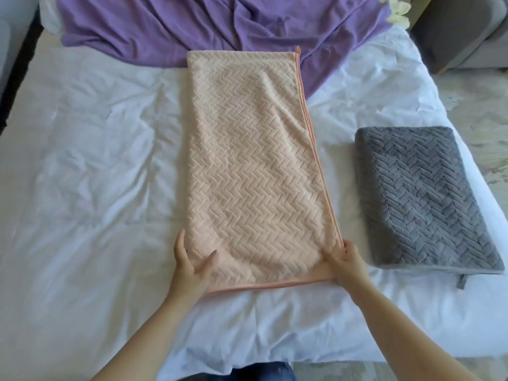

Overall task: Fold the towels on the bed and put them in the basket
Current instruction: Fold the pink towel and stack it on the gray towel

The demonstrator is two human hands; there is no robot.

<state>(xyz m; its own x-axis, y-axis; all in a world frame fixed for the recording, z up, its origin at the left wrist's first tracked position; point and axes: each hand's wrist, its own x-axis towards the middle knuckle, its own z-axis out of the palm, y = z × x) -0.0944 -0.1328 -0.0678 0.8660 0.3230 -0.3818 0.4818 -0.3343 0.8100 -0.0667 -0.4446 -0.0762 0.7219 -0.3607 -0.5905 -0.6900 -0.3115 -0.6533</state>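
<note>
At the near end of the peach herringbone towel [255, 174], which lies folded lengthwise and flat on the white bed sheet [82, 160], I have my left hand [189, 270] gripping its left corner, thumb on top. My right hand [347, 264] pinches its right corner. Right of that towel lies a folded grey towel [423, 199]; its far end overlaps a crumpled purple cloth [220, 26].

Two towels on one bed [90, 160]: one peach towel [255, 166], one grey towel [423, 199]; one purple blanket [209, 26]; two hands, left hand [189, 270] and right hand [347, 262]
</note>
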